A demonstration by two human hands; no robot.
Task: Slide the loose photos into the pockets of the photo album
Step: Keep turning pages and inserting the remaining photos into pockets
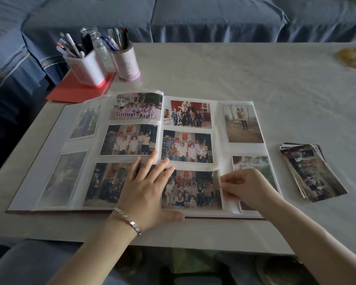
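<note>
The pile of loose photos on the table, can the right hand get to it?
Probably yes: the stack of loose colour photos lies beside the right hand with nothing standing between, though that hand pinches a group photo.

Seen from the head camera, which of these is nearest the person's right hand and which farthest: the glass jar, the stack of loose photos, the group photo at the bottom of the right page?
1. group photo: touching, its right edge pinched by the right hand.
2. stack of loose photos: to the hand's right, off the album.
3. glass jar: far off, back left.
</note>
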